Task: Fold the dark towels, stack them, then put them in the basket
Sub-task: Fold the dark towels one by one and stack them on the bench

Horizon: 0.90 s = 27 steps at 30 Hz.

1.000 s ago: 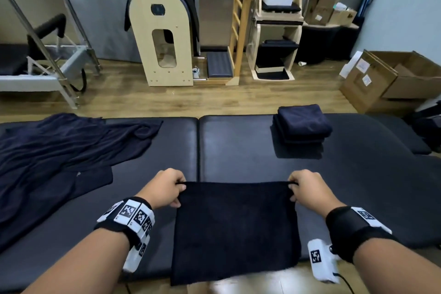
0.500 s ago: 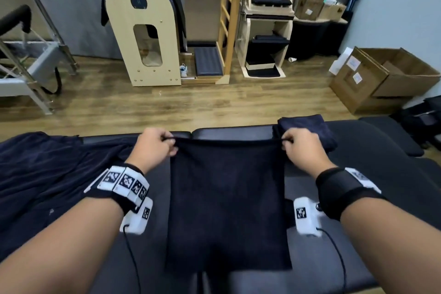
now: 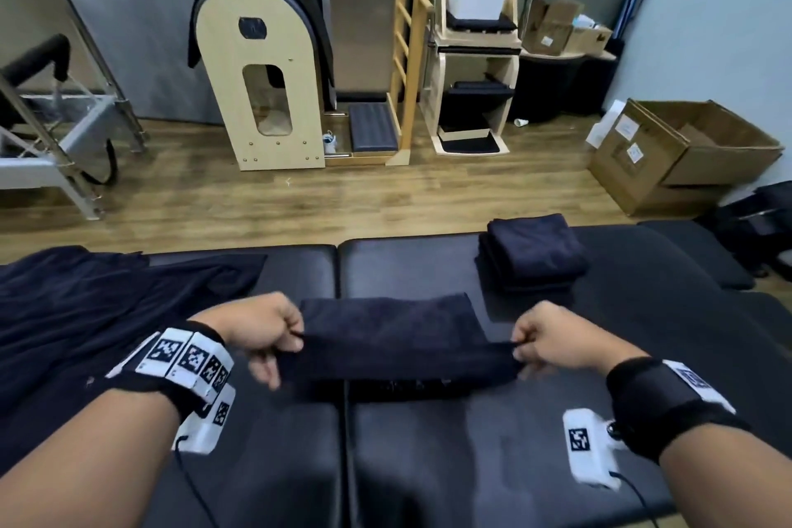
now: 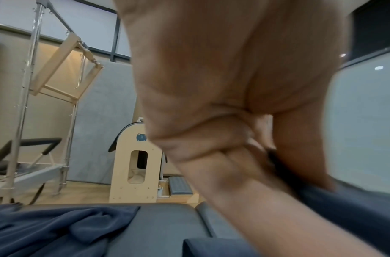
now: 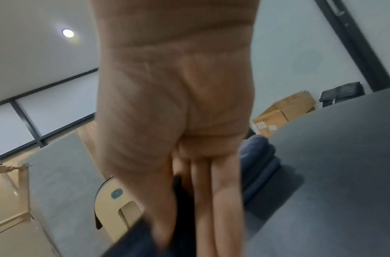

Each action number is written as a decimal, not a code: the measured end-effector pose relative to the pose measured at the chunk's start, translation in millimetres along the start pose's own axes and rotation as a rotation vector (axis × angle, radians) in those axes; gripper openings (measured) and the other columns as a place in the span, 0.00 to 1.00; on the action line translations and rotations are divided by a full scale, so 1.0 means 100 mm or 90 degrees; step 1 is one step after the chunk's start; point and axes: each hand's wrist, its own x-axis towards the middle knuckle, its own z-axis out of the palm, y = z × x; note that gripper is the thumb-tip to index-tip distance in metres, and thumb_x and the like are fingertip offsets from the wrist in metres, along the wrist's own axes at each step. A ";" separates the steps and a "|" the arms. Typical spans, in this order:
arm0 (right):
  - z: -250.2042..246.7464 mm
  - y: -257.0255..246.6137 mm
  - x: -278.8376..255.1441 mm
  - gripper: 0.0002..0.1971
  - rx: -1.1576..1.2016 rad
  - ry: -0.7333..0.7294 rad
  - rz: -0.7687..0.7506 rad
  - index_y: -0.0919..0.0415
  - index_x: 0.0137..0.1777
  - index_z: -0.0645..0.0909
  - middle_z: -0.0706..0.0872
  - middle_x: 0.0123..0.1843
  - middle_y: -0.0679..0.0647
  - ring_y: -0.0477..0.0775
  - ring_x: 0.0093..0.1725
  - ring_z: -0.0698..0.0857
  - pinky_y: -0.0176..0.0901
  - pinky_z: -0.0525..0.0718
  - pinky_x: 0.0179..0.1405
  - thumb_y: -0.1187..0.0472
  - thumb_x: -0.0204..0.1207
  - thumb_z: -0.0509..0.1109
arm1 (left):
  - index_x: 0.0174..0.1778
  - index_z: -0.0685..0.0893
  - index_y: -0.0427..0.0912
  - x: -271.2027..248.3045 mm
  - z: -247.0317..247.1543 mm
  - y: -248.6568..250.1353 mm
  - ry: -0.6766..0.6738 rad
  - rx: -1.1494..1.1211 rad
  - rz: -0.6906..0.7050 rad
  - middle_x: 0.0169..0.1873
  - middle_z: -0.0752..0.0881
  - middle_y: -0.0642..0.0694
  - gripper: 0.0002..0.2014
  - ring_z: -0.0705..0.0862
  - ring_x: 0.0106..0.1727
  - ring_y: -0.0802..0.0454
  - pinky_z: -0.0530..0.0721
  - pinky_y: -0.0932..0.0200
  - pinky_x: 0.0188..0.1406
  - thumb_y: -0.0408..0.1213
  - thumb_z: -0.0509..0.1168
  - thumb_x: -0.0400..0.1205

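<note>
A dark towel (image 3: 392,334) lies across the middle of the black padded table (image 3: 643,356), its near edge lifted and doubled back over the rest. My left hand (image 3: 274,339) pinches the towel's left corner; my right hand (image 3: 533,345) pinches its right corner. In the left wrist view the left hand (image 4: 251,153) has thumb and fingers closed on dark cloth (image 4: 321,196). In the right wrist view the right hand (image 5: 189,182) pinches dark cloth (image 5: 181,208). A stack of folded dark towels (image 3: 531,253) sits at the table's far right. No basket is in view.
A heap of unfolded dark cloth (image 3: 85,313) covers the table's left part. Beyond the table are a wood floor, a wooden arched barrel (image 3: 261,77), a ladder frame (image 3: 407,56), a metal frame (image 3: 55,129) at left and an open cardboard box (image 3: 681,154) at right.
Both hands carried the towel's gripped edge forward across the table, then drew it back toward me over the towel, so it now lies doubled into a shorter band.
</note>
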 end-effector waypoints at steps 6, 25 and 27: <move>0.06 0.17 -0.32 0.05 0.103 -0.161 0.037 0.67 0.48 0.77 0.88 0.42 0.75 0.67 0.42 0.94 0.49 0.92 0.31 0.76 0.83 0.65 | 0.47 0.75 0.33 -0.42 0.42 -0.06 0.060 -0.045 0.016 0.28 0.82 0.26 0.05 0.89 0.26 0.38 0.85 0.55 0.17 0.25 0.57 0.89; -1.96 -2.20 0.28 0.05 0.423 0.691 -0.352 0.46 0.38 0.88 0.93 0.46 0.47 0.49 0.50 0.91 0.56 0.90 0.59 0.59 0.69 0.73 | 0.38 0.82 0.57 -1.05 -1.80 1.38 0.809 -0.132 0.581 0.57 0.90 0.49 0.11 0.88 0.62 0.54 0.85 0.44 0.68 0.32 0.66 0.77; -2.10 -2.34 0.08 0.04 0.444 0.733 -0.424 0.46 0.36 0.87 0.93 0.47 0.47 0.48 0.51 0.92 0.57 0.90 0.59 0.58 0.68 0.73 | 0.39 0.81 0.57 -1.27 -1.83 1.43 0.857 -0.104 0.633 0.58 0.89 0.51 0.12 0.87 0.64 0.57 0.84 0.48 0.68 0.31 0.65 0.78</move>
